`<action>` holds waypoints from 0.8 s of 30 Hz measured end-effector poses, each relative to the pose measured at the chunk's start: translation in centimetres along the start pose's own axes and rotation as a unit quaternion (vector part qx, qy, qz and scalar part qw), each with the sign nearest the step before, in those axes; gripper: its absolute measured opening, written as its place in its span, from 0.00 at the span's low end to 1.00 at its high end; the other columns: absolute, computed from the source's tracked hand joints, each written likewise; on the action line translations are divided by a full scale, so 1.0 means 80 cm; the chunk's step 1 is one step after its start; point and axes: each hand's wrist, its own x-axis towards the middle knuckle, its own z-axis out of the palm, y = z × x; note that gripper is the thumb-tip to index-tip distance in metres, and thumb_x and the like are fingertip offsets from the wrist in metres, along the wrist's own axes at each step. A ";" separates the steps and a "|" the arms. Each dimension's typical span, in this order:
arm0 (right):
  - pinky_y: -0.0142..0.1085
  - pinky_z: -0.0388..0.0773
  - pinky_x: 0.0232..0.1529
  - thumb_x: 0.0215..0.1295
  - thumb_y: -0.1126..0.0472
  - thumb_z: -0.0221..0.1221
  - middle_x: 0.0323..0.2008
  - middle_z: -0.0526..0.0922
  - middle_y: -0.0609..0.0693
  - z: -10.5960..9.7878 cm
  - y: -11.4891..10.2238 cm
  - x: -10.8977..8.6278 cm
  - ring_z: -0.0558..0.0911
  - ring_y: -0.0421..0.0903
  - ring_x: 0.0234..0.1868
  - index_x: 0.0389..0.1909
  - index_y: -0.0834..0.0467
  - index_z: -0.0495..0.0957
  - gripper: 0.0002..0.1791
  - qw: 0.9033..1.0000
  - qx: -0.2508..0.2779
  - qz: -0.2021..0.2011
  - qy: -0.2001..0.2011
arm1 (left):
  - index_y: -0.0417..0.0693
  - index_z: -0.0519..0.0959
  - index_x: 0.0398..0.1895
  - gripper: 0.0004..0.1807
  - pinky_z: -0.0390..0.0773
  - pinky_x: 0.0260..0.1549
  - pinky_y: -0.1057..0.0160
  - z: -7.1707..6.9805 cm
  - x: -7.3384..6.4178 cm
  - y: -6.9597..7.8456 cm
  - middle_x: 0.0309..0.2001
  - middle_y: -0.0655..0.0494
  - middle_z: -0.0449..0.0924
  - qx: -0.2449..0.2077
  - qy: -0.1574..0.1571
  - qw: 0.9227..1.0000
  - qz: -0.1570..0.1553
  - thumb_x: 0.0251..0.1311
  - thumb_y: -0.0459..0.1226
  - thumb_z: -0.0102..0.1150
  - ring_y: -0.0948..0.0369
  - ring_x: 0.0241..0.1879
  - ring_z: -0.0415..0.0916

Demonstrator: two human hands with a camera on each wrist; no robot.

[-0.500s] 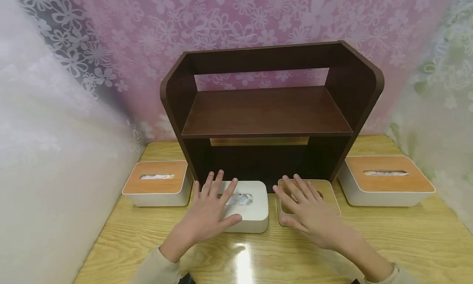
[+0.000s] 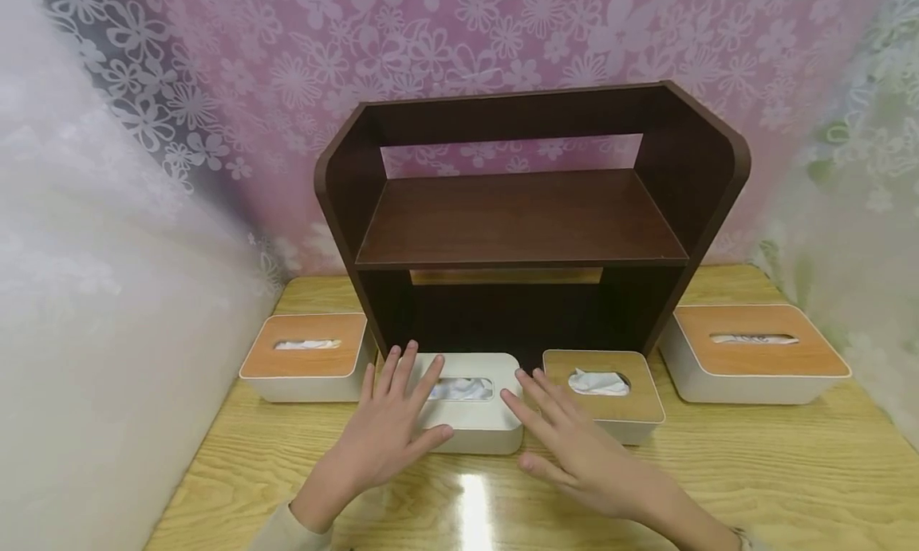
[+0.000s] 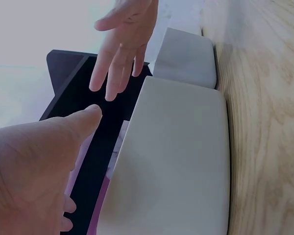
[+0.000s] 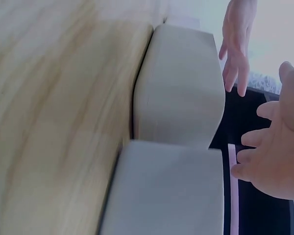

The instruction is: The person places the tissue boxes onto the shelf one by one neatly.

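My left hand (image 2: 388, 431), fingers spread, hovers over the left end of an all-white tissue box (image 2: 470, 441) and covers its left corner in the head view. In the left wrist view its thumb and palm stand above the tall white side of that box (image 3: 171, 156). My right hand (image 2: 577, 455) is also spread, between the white box and a smaller tissue box (image 2: 632, 407) with a light wooden lid. Its fingertips overlap the white box's right edge. White tissue (image 2: 599, 383) shows in the smaller box's slot. Neither hand grips anything.
A dark brown two-tier shelf (image 2: 520, 216) stands behind the boxes. One orange-wood-lidded tissue box (image 2: 309, 348) is at its left, a larger one (image 2: 761, 352) at its right. All rest on a wooden table (image 2: 754, 463) before a flowered pink backdrop (image 2: 467, 41).
My right hand has moved left and nearer to me, uncovering the smaller box's slot. My left hand has drawn slightly left and back. The boxes keep their places.
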 end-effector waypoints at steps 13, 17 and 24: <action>0.65 0.58 0.67 0.74 0.45 0.54 0.80 0.37 0.53 0.019 -0.015 0.007 0.43 0.56 0.79 0.80 0.41 0.42 0.42 0.987 0.148 0.051 -0.036 | 0.56 0.46 0.81 0.47 0.51 0.67 0.31 0.005 -0.011 -0.006 0.79 0.37 0.39 -0.030 0.003 1.000 -0.008 0.67 0.63 0.49 0.36 0.76 0.41; 0.66 0.57 0.67 0.74 0.43 0.53 0.80 0.35 0.53 0.025 -0.016 0.008 0.42 0.58 0.78 0.80 0.44 0.43 0.42 0.978 0.187 0.083 -0.031 | 0.55 0.46 0.81 0.47 0.53 0.66 0.31 0.009 -0.013 -0.009 0.78 0.36 0.39 -0.036 0.005 0.999 -0.007 0.67 0.64 0.48 0.36 0.76 0.41; 0.71 0.54 0.64 0.71 0.46 0.58 0.80 0.32 0.56 0.039 -0.017 0.015 0.42 0.64 0.77 0.81 0.46 0.41 0.46 0.959 0.251 0.132 0.012 | 0.55 0.45 0.81 0.47 0.54 0.67 0.32 0.019 -0.018 -0.011 0.78 0.35 0.38 -0.058 -0.004 0.998 -0.013 0.67 0.62 0.51 0.35 0.75 0.40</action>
